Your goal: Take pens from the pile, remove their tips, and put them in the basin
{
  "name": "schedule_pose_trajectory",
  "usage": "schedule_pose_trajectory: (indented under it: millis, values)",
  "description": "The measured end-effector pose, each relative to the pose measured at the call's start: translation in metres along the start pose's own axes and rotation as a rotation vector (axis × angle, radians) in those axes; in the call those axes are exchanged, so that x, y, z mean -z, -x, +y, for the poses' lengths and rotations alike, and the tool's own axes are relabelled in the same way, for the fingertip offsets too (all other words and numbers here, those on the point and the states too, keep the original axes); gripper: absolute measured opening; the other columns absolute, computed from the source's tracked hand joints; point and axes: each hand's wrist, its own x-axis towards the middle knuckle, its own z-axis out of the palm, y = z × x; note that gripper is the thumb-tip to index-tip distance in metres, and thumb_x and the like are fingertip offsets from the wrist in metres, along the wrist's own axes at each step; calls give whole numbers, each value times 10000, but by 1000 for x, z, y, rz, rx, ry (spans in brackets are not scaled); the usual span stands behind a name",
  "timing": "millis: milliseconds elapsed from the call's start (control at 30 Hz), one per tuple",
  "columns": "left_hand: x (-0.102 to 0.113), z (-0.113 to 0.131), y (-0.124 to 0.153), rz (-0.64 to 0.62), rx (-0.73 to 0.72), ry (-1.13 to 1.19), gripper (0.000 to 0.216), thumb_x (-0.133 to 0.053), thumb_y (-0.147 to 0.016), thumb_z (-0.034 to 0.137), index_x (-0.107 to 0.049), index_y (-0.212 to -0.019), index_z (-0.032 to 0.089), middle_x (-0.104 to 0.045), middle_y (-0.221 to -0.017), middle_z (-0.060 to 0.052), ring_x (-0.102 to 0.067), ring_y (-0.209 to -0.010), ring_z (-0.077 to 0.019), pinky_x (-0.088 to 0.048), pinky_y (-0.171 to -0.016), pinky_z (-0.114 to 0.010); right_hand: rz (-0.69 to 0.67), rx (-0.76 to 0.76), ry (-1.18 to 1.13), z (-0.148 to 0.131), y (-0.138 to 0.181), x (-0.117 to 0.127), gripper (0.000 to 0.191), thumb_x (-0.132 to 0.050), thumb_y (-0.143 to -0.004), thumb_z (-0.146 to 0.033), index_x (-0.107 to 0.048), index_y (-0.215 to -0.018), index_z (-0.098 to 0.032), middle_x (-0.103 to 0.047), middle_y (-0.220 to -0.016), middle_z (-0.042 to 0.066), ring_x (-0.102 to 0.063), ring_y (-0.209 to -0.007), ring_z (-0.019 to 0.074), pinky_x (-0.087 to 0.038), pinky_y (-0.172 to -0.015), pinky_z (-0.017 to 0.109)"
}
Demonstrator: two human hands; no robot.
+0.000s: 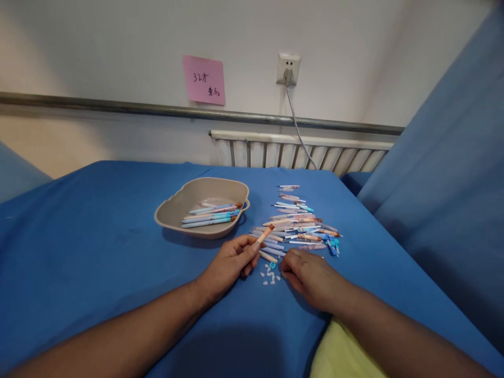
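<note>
My left hand (235, 257) is closed around a short peach pen barrel (265, 234) with a brown end, which points up and to the right. Close by, my right hand (309, 275) rests low over the cloth with fingers pinched together; what they hold, if anything, is hidden. Between the hands lie several tiny white pieces (271, 278) and a small turquoise part (272, 265). Just beyond them spreads a pile of pen parts (295, 223), with barrels, thin refills and blue clips (332, 244) at its right side.
A beige basin (173, 215) with several pens (212, 216) inside stands left of the pile. Blue cloth (98, 252) covers the table. A radiator (271, 152), a rail (149, 109) and a plugged-in cord (295, 118) are behind. A blue curtain (444, 142) hangs at right.
</note>
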Motion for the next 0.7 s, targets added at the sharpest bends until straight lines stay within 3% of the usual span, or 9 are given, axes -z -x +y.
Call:
schedule_pose_trajectory:
  millis: [200, 500, 700]
  values:
    - [0, 2, 1, 7, 11, -20, 289, -612, -799, 436, -589, -837, 151, -506, -546, 54, -395, -417, -58, -290, -422, -178, 53, -61, -136, 3, -1, 1, 83, -469, -868, -144, -541, -889, -180, -635, -814, 42, -578, -741, 163, -390, -652, 261]
    - [-2, 6, 6, -47, -26, -210, 299, -628, -789, 388, -650, -949, 136, -539, -599, 32, -434, -497, -82, -348, -466, -186, 469, -149, -733, 6, -6, 5, 104, -528, -869, -258, -568, -802, -188, -558, -642, -20, -520, -596, 119, -398, -569, 223]
    - [-1, 4, 9, -124, -118, -358, 250, -586, -829, 350, -671, -958, 153, -622, -761, -8, -515, -664, -123, -416, -598, -208, 490, -101, -697, 5, -3, 10, 102, -540, -868, -215, -630, -829, -190, -588, -691, -9, -545, -653, 125, -413, -614, 231]
